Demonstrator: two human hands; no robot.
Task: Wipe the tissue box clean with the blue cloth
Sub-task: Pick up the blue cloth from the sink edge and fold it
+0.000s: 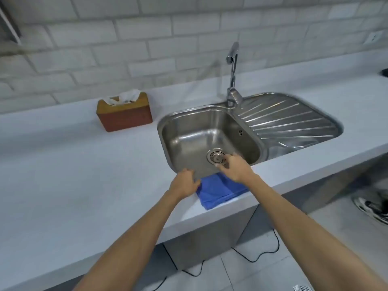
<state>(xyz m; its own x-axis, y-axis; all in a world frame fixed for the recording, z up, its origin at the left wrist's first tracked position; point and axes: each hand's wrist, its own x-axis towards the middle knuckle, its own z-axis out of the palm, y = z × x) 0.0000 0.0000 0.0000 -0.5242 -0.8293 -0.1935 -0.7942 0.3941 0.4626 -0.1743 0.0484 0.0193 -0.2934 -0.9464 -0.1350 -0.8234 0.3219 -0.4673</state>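
A folded blue cloth (218, 191) lies on the counter's front edge, just in front of the sink. My left hand (184, 183) hovers at the cloth's left corner with fingers curled and apart, holding nothing. My right hand (233, 168) is above the cloth's far side, over the sink's front rim, fingers loosely bent and empty. The wooden tissue box (125, 114), brown with a white tissue sticking out of its top, stands far back on the counter to the left, out of reach of both hands.
A steel sink (168, 131) with drain strainer (216, 156), ribbed drainboard (291, 120) and tall tap (233, 74) fills the middle right. The pale counter (73, 175) runs along a white brick wall. Black cables and a shoe (371, 208) are on the floor below.
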